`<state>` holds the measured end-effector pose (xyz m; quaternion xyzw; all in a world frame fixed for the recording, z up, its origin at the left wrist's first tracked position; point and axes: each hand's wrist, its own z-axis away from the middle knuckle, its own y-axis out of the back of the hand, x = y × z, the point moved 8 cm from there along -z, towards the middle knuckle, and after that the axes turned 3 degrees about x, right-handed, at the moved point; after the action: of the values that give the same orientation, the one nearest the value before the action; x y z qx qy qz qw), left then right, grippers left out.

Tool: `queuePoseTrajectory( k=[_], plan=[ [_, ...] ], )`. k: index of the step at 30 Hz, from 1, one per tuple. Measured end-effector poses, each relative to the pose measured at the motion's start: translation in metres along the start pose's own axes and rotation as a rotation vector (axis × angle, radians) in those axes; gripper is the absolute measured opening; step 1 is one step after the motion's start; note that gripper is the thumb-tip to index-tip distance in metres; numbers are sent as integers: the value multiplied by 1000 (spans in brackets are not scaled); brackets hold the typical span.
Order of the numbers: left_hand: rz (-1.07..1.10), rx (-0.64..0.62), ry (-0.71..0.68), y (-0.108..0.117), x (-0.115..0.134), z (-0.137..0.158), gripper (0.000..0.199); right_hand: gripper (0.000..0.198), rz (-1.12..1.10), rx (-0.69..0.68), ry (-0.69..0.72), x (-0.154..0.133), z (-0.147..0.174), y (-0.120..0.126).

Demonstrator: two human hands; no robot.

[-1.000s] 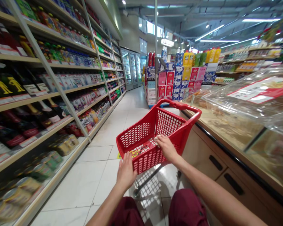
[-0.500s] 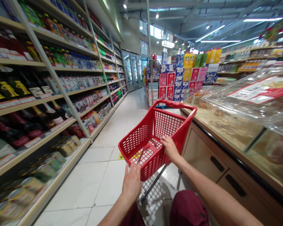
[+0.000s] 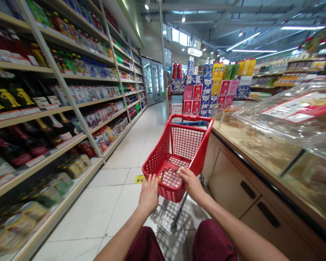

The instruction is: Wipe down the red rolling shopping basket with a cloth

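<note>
In front of me stands a red plastic shopping cart (image 3: 188,139), its slotted basket facing me at the low end. My left hand (image 3: 149,194) lies with fingers stretched at the basket's near left corner. On the near right side, my right hand (image 3: 191,184) curls its fingers over the basket rim. A small pale patch shows at the right fingertips, too small to name. Inside the basket, only the red grid floor shows.
Bottle and can shelves (image 3: 89,105) line the left. A wooden counter (image 3: 233,174) with clear food containers (image 3: 285,108) runs close on the right. Stacked drink cartons (image 3: 197,96) stand ahead, beyond the cart. A yellow floor sticker (image 3: 139,179) lies on the white tiles.
The cart has turned, so its near end has swung right and its handle end left. My right hand has moved slightly down and left with the rim; my left hand stays at the left corner.
</note>
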<state>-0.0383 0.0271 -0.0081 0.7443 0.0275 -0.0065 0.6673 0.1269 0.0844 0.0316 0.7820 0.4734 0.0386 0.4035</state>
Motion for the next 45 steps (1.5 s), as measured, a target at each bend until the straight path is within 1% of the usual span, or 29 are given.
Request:
queuePoseTrajectory(
  k=[2, 4, 6, 8, 10, 11, 13, 16, 18, 20, 21, 23, 24, 27, 29, 30, 31, 32, 35, 37, 39, 42, 43, 45],
  plan=[
    [24, 4, -40, 1, 11, -2, 73, 28, -17, -33, 50, -14, 17, -2],
    [50, 7, -129, 5, 19, -5, 71, 29, -12, -60, 74, -17, 28, 3],
    [54, 17, -137, 9, 15, -10, 68, 28, 17, -52, 34, -4, 31, 14],
    [55, 19, -80, 11, 6, -16, 68, 27, 59, -9, -39, 15, 31, 23],
    [75, -3, -52, 7, 4, -20, 69, 31, 97, 41, -104, 27, 32, 26],
    [94, -12, -68, 5, 8, -21, 69, 33, 111, 62, -131, 29, 32, 24],
    [131, -10, -93, 2, 21, -22, 69, 39, 121, 86, -183, 24, 34, 12],
    [162, -6, -106, 2, 40, -24, 68, 50, 70, 97, -227, 5, 30, -17],
    [172, -16, -128, 2, 50, -24, 69, 53, 22, 98, -182, -9, 25, -33],
    [179, -22, -146, 2, 55, -25, 71, 49, 9, 79, -75, -15, 23, -39],
    [184, -20, -151, 2, 55, -25, 72, 46, 20, 67, -25, -13, 25, -36],
    [197, -20, -152, 3, 55, -26, 71, 41, 60, 72, 10, 5, 32, -17],
    [205, -24, -149, 2, 54, -26, 70, 39, 83, 97, -17, 20, 37, -1],
    [234, -37, -142, 1, 53, -26, 69, 37, 147, 222, -160, 62, 53, 47],
    [250, -34, -138, 1, 53, -26, 68, 39, 159, 324, -250, 77, 65, 66],
    [256, -31, -137, 1, 53, -27, 68, 39, 155, 367, -285, 80, 73, 68],
    [259, -29, -134, 1, 53, -27, 68, 39, 152, 396, -310, 81, 81, 64],
    [261, -30, -132, 1, 54, -27, 69, 38, 148, 403, -322, 79, 89, 56],
    [257, -49, -129, 2, 54, -27, 70, 36, 128, 306, -283, 67, 110, 16],
    [251, -62, -130, 3, 53, -28, 70, 36, 106, 256, -254, 60, 117, 1],
    [251, -72, -135, 5, 53, -29, 69, 37, 78, 270, -249, 56, 113, 6],
    [275, -78, -148, 6, 51, -31, 68, 40, 43, 351, -284, 54, 92, 27],
    [289, -84, -152, 6, 51, -32, 68, 40, 30, 361, -293, 52, 85, 29],
    [329, -102, -161, 6, 50, -34, 68, 39, 2, 343, -296, 44, 77, 20]
  ],
)
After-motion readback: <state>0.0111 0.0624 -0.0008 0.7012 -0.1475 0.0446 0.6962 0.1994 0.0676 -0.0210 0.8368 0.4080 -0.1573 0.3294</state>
